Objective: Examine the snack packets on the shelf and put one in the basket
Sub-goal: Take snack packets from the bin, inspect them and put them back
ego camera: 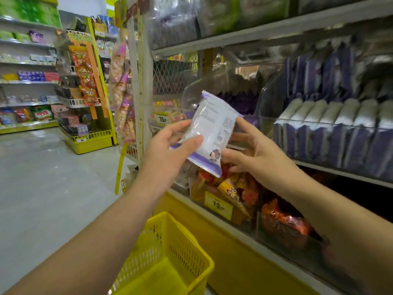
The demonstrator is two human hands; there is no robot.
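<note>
shop aisle, pale tiled floor, stocked racks along the far wall. close on the right, a shelf unit with a yellow base.

middle shelf: row of purple-and-white packets standing upright behind a clear front lip. lower shelf: orange and red packets behind a clear panel. yellow price tags on the shelf fronts; print blurred.

snack packet: white with purple ends, tilted, printed back toward the camera. held in the air in front of the shelf, above the orange packets, off the shelf and not in the basket.

left hand: grips the packet's left side, thumb across the near face, fingers curled behind.

right hand: pinches the packet's right side, forefinger at the upper edge, thumb at the lower corner; other fingers loosely curled behind.

basket: yellow plastic mesh, low in view between the forearms, just beside the shelf base. cannot tell how it is carried. its inside is only partly seen.
</note>
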